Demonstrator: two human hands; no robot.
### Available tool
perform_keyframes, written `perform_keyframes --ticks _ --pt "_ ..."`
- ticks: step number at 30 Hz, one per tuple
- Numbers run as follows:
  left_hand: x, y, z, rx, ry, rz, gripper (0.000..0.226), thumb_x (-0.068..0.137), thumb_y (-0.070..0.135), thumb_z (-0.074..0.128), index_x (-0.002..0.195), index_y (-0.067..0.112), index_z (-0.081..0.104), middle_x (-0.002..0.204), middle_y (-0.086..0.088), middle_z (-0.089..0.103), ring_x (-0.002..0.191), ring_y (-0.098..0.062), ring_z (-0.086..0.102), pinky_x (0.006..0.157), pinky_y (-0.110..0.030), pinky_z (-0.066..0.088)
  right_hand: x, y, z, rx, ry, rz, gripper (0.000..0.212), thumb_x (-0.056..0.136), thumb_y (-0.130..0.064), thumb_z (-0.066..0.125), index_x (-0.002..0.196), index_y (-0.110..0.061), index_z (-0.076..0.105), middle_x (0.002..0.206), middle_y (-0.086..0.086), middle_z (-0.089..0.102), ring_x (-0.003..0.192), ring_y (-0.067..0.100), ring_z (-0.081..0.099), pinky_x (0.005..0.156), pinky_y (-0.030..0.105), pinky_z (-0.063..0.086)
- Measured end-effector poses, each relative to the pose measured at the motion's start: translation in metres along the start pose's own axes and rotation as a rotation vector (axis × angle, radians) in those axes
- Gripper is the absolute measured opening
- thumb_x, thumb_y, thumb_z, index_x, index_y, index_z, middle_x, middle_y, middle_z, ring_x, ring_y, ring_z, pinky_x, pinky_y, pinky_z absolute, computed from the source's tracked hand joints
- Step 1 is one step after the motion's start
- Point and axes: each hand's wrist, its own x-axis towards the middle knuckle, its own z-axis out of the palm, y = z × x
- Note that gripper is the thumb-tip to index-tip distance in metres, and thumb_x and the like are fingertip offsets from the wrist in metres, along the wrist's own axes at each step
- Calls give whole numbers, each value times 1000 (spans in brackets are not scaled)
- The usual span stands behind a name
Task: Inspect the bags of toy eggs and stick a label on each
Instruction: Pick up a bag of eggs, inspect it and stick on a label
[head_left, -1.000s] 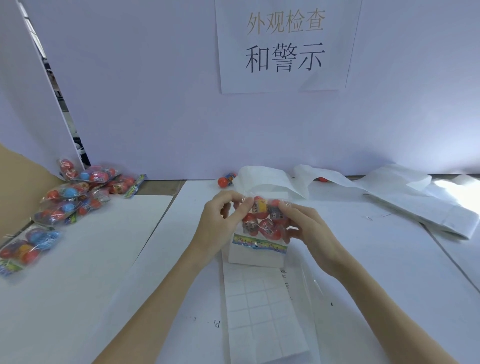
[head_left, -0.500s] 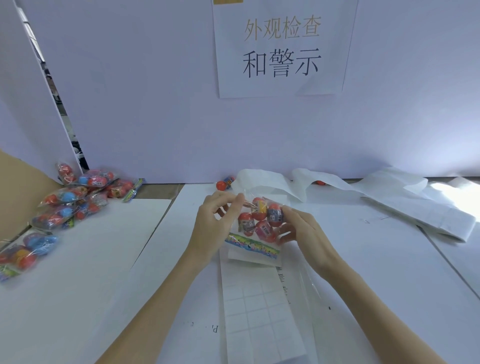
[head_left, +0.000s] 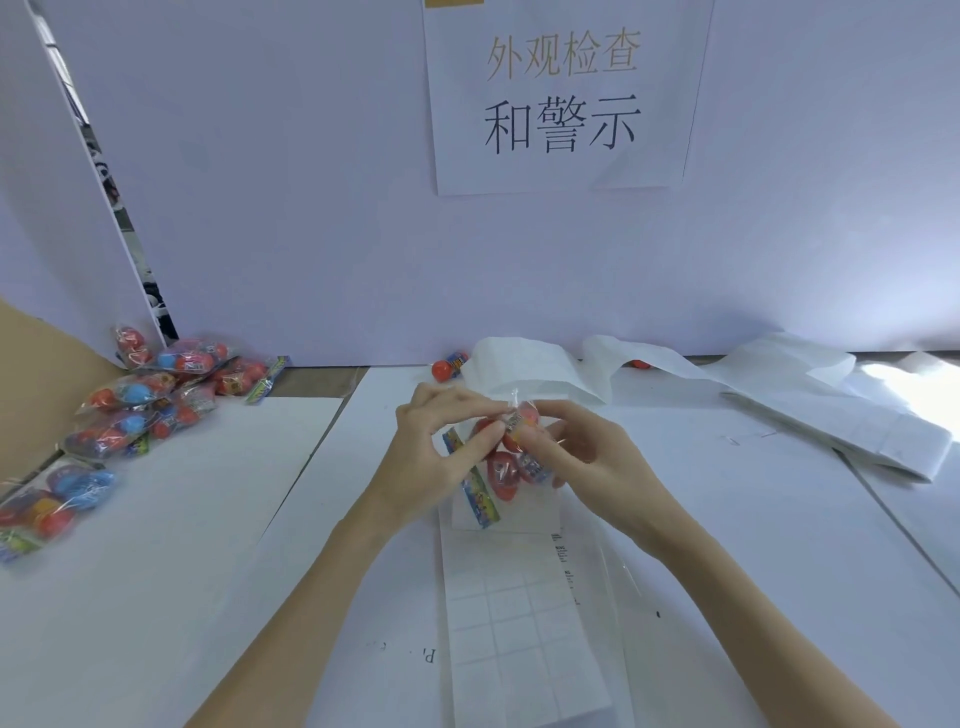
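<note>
both hands (head_left: 519, 452) grip clear bag (head_left: 511, 462) — red eggs

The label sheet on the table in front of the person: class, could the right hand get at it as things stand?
Probably not yet: the right hand and the left hand both grip the bag of toy eggs. The label sheet lies bare just below them, so freeing the right hand should suffice.

Bag's (head_left: 506, 457) label hidden by hands (head_left: 519, 452)
</note>
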Motion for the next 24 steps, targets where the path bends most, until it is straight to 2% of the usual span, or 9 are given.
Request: perform_keyframes --ticks 3,7,10,12,15,17,19,22,24 --pt "-1 4 7 22 32 -5 51 91 40 75 139 37 60 114 18 67 110 -10 53 107 -37 37 0 2 2 -13 26 3 23 97 -26 74 118 -34 72 79 -5 71 72 12 71 78 27 58" --pt "1 0 7 -7 175 -73 59 87 58 73 138 35 53 114 16 60 103 -12 53 100 -39 43 3 4 0 152 139 103 21 96 -25 74 111 -15 65 92 11 78 89 33 75 96 53 58" --pt "-3 -3 9 49 84 -94 69 81 72 64 142 45 46 116 22 60 106 -8 51 104 -33 38 3 1 -2 273 122 159 37 96 -35 73 110 -7 55 94 10 81 94 25 78 104 48 55" --pt "-5 -1 13 3 21 -132 72 77 76 64 143 58 38 124 21 61 112 -2 50 105 -27 36 1 0 -1 241 71 140 36 97 -39 69 107 -8 54 96 10 81 99 22 78 109 44 51" --pt "-3 5 16 -114 31 -99 68 90 50 75 147 57 37 134 24 62 122 -5 58 108 -34 43 0 2 1 180 15 101 29 103 -40 61 107 -12 56 99 6 81 105 18 76 112 40 47" --pt "0 4 12 -175 100 -79 62 99 22 71 147 49 42 131 21 65 108 -12 68 97 -37 55 1 2 1 123 6 96 25 107 -42 51 112 -21 63 102 0 81 106 12 75 110 38 50" --pt "1 1 7 -202 152 -93 50 105 11 61 141 42 49 123 16 68 98 -14 72 86 -31 58 1 5 0 25 1 107 27 108 -46 46 123 -31 63 107 -7 80 108 6 72 108 38 50" --pt "2 -3 2 -247 188 -126 28 109 6 50 126 28 54 112 16 67 91 -14 74 72 -27 59 0 12 -4 -274 -90 82 38 101 -43 61 138 -42 50 127 -19 71 111 0 66 103 30 50" --pt "3 -4 2 -244 201 -135 24 108 0 46 108 19 61 110 2 67 83 -14 73 64 -31 57 -1 18 -5 -468 -168 38 47 97 -32 70 137 -42 47 136 -23 62 115 -2 61 95 18 46"
